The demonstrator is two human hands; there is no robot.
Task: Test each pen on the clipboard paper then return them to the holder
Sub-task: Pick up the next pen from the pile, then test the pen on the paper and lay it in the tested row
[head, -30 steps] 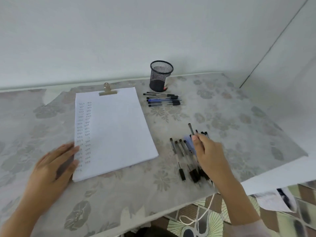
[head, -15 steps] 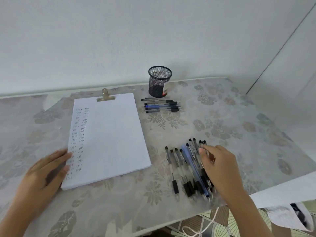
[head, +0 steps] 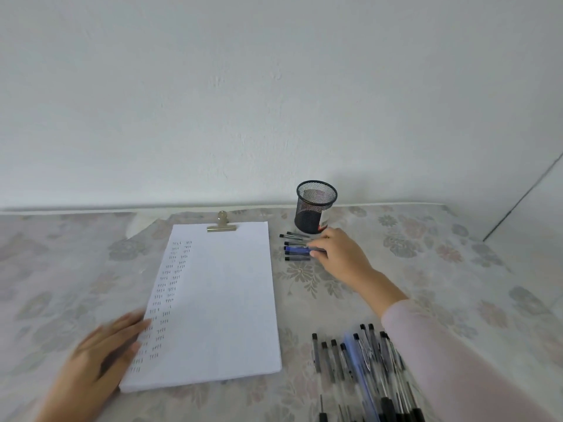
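A clipboard with white paper (head: 222, 300) lies on the table, with columns of small pen marks down its left side. My left hand (head: 97, 360) rests flat and open on the paper's lower left edge. A black mesh holder (head: 315, 208) stands behind the clipboard's right corner and looks empty. Just in front of it lies a short row of pens (head: 294, 257). My right hand (head: 341, 254) reaches over their right ends, thumb and fingertips pinched on the blue pen (head: 295, 248), which still lies in the row. A larger pile of pens (head: 359, 367) lies at the near right.
A flowered cloth (head: 441, 269) covers the table, which stands against a plain white wall. My right sleeve (head: 441, 360) crosses above the near pile of pens. A metal clip (head: 221, 226) holds the paper at its top edge.
My right hand left the near pile of pens and moved up to the row by the holder. The view tilted up. My left hand stayed on the paper's edge.
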